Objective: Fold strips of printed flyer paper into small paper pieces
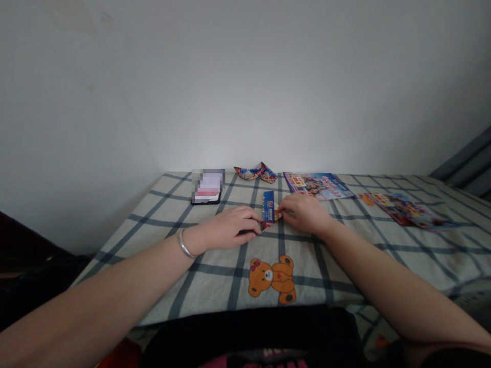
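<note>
A folded piece of printed paper (269,207), blue with red and white print, lies on the checked cloth between my two hands. My left hand (238,226), with a silver bangle at the wrist, has its fingertips closed on the paper's left edge near the bottom. On the other side my right hand (305,212) pinches the paper's right edge, thumb and fingers together. The lower end of the paper comes to a slanted point. Behind it, close to the wall, rest folded paper shapes (256,172) in similar blue and red colours.
A phone (207,186) with a blurred screen sits at the back left. Printed flyers (320,185) lie at the back right, with another flyer (414,210) farther right. The checked cloth (215,286) bears a teddy bear print. A white wall (245,87) stands behind.
</note>
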Available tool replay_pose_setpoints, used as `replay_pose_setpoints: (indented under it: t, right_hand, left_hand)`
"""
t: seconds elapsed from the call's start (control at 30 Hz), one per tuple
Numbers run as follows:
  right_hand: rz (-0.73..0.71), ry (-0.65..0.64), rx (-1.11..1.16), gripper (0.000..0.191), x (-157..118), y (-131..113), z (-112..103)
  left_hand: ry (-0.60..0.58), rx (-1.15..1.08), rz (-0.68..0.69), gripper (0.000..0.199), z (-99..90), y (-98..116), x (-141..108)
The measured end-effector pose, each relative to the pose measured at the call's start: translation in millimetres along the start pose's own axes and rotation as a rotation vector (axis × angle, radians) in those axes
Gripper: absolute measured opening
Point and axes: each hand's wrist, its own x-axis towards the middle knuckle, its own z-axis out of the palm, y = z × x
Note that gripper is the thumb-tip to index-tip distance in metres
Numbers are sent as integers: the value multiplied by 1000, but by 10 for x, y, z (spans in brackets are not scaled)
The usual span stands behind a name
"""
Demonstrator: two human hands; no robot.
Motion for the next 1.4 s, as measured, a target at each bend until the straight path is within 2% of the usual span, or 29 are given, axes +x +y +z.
replay_pose_setpoints:
  t: [0.1,0.27,0.37,0.5,0.63,0.87,1.0,1.13,1.23,1.4]
  right_hand:
    - [180,84,21,17,19,-16,51]
    - [308,40,88,32,27,-34,118]
    - [291,4,120,40,33,-32,140]
    - [252,-6,123,44,44,-56,145]
    - [241,7,107,53,54,-114,167]
    - [182,46,156,60,100,-165,242]
    - [103,63,214,58,122,-144,273]
    - [79,75,310,58,123,-82,335]
    - [147,113,398,65,121,-31,390]
    - [344,176,579,69,133,44,414]
  left_hand:
    - [-2,14,-7,16,4,1,-3]
    - [1,67,-60,12,12,49,14]
    - [22,169,-146,15,18,80,24]
    - [53,355,-252,39,49,60,18]
    - [29,416,-274,58,88,18,4]
    - [18,459,-313,72,122,64,50]
    - [43,406,-382,70,150,90,82]
    - [88,315,-415,56,168,39,72]
    - [98,263,-388,49,166,-26,51]
    - [109,257,-320,45,144,-39,41]
